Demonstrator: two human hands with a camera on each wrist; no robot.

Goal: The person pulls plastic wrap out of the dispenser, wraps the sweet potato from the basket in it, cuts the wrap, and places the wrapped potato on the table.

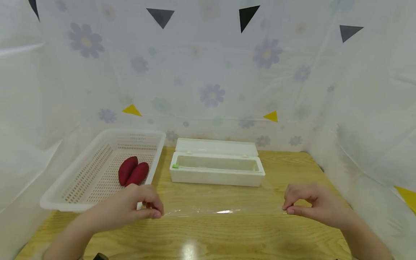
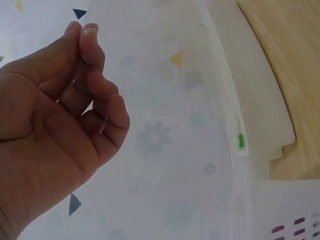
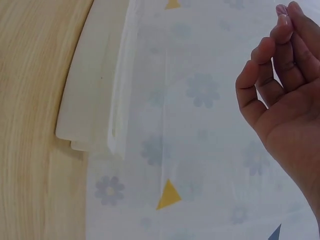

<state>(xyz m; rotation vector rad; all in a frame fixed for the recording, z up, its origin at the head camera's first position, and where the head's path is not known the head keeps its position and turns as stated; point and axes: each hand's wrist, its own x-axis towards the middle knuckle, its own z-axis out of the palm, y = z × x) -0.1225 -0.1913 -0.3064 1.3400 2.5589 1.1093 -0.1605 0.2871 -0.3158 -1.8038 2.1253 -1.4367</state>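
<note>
A sheet of cling film point(image 1: 214, 202) is held stretched just above the bench point(image 1: 227, 238), between the open dispenser box point(image 1: 217, 169) and the near edge. Its near edge is pinched at the left corner by the left hand point(image 1: 136, 207), thumb against forefinger with the other fingers curled in, and at the right corner by the right hand point(image 1: 312, 206) in the same grip. In the wrist views the fingertips point(image 2: 89, 31) are seen pressed together, though the film between them is too thin to be made out there.

The long axis of the near edge runs left to right, parallel to the box, and shows as a bright glinting line between the two hands. The sheet appears to run away from the person toward the box; whether it is attached to the roll inside cannot be told.

Several faults can be judged likely from here. If the two pinches are brought closer together, tension would be lost and the film would probably fold onto itself and stick. If one corner is pulled harder than the other, the sheet could be skewed, wrinkled or torn unevenly. If the edge is lowered carelessly, it may cling to the wood in the wrong place. A slip at either fingertip would let that corner spring back.

To the left, a white slotted basket point(image 1: 81, 195) stands touching the bench edge, with two red sweet potatoes point(image 1: 133, 172) lying side by side in it.
</note>
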